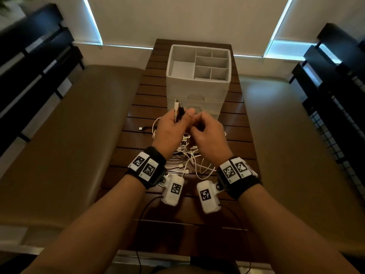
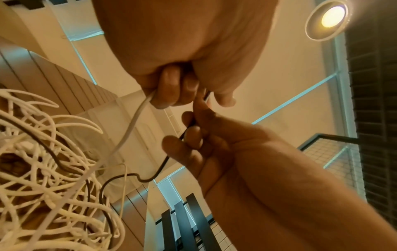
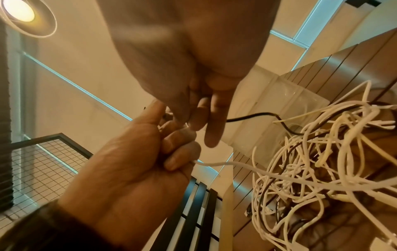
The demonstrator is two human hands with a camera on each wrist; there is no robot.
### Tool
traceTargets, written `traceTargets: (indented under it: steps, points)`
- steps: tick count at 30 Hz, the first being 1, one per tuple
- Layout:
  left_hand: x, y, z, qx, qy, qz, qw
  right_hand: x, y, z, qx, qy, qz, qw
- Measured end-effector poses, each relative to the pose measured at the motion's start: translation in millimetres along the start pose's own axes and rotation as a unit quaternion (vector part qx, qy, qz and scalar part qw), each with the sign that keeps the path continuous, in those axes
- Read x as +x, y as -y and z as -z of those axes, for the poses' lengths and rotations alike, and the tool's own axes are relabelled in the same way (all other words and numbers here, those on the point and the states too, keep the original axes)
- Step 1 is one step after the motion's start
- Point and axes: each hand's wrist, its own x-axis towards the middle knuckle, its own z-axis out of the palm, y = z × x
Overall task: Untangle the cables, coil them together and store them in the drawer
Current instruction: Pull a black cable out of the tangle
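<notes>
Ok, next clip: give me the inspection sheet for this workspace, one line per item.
Surface: dark slatted wooden table.
Job's things: white plastic drawer unit, drawers closed, divided top tray bare.
Clutter: nothing seen.
Grippers: left hand grips a white cable end and a black cable end; right hand pinches a black cable.
Cables: tangled white and black cable heap on the table, not yet coiled.
Surroundings: tan benches, dark shelving, blinds.

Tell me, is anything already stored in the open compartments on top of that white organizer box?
No, in the head view every divided compartment on top of the white organizer box shows only its bare bottom, and the cables lie tangled on the table.
</notes>
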Motion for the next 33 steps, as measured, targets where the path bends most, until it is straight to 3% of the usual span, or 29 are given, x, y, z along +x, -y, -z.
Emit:
traceTargets:
  steps: [8, 12, 15, 19, 22, 24, 26, 30, 33]
  points:
    - [8, 0, 5, 0.038, -0.026, 0.014, 0.999, 2, -1, -11, -0.029, 0.021, 0.043, 0.998]
    - [4, -8, 7, -0.067, -0.056, 0.024, 0.996, 11, -20, -4, -0.107, 0.118, 0.027, 0.987]
    - [4, -21, 9, -0.167, -0.029, 0.026, 0.985, 14, -46, 2, -0.157, 0.169, -0.011, 0.973]
    - [2, -24, 17, -0.167, -0.010, 0.047, 0.985, 28, -61, 20, -0.214, 0.097, -0.062, 0.970]
    - [-3, -13, 22, -0.133, 0.008, 0.077, 0.988, 46, -36, 34, -0.182, 0.030, -0.016, 0.983]
    - [-5, -9, 23, -0.115, 0.011, 0.092, 0.989, 53, -9, 39, -0.103, -0.010, 0.025, 0.994]
    - [-5, -10, 23, -0.107, 0.008, 0.098, 0.989, 56, 4, 40, -0.057, -0.016, 0.029, 0.998]
    - [-6, -15, 26, -0.079, 0.009, 0.096, 0.992, 56, 4, 40, -0.072, 0.021, -0.036, 0.997]
    - [-6, -14, 22, -0.083, 0.003, 0.096, 0.992, 54, 21, 42, -0.005, 0.021, 0.020, 1.000]
